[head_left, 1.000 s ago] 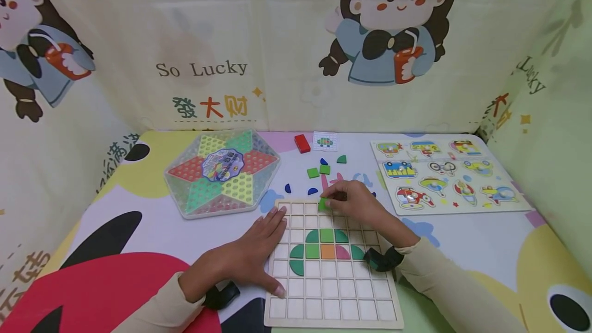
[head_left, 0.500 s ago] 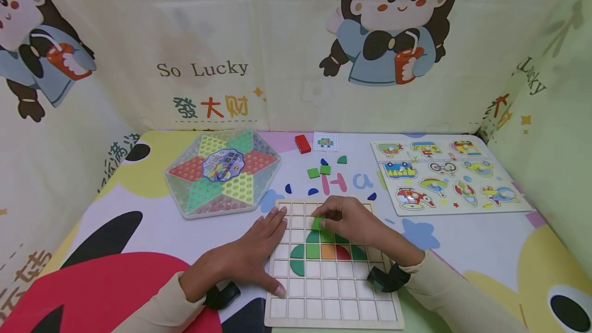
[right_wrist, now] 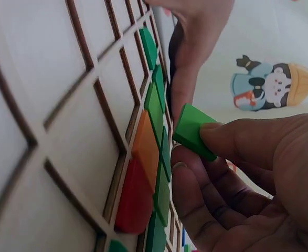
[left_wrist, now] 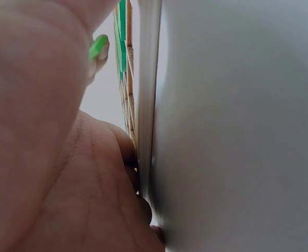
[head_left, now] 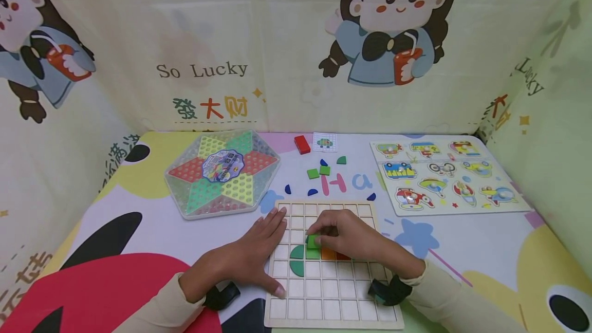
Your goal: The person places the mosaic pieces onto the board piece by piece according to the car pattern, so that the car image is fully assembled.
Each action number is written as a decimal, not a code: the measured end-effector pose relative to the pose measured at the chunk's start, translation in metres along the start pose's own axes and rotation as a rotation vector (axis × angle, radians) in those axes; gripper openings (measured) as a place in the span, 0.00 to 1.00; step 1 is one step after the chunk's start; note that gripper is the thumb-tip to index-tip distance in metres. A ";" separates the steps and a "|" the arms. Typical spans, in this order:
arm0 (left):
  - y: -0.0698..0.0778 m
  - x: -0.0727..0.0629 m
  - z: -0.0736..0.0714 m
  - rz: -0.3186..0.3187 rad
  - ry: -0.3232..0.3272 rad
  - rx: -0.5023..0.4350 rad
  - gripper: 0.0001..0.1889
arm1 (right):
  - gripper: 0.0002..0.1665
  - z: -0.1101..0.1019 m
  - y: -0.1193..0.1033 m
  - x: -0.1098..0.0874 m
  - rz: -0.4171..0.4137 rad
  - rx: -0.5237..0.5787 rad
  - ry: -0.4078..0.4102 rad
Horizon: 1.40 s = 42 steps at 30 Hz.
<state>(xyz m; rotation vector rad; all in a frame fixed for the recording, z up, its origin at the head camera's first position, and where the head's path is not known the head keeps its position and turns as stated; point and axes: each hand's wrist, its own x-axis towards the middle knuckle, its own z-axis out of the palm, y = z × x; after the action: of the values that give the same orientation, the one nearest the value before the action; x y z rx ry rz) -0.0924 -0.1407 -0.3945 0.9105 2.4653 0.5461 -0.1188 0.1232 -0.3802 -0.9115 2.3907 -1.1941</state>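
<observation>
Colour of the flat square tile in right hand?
Bright green; the flat square tile shows best in right wrist view.

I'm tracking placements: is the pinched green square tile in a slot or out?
Out: the right hand pinches the green square tile visibly apart from the pale wooden grid board.

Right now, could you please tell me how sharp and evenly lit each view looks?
Head: even light, the board fairly clear; left wrist: the close left hand looks soft beside a washed-out patch; right wrist: dimmer, with board lines bowing at the left and the held green square fairly clear.
</observation>
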 end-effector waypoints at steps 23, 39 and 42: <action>-0.001 -0.002 -0.001 -0.003 -0.006 -0.005 0.67 | 0.12 0.021 -0.006 -0.014 -0.053 0.079 -0.116; 0.000 -0.002 -0.001 0.009 0.022 0.012 0.67 | 0.09 0.023 -0.012 -0.016 -0.021 0.039 -0.107; 0.001 -0.002 -0.001 0.010 0.027 0.031 0.67 | 0.09 0.024 -0.015 -0.017 -0.032 -0.014 -0.101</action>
<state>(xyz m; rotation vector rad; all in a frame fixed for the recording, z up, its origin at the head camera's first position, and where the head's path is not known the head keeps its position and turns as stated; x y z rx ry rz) -0.0914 -0.1410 -0.3923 0.9337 2.5012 0.5290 -0.0873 0.1137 -0.3822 -0.9936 2.3162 -1.1162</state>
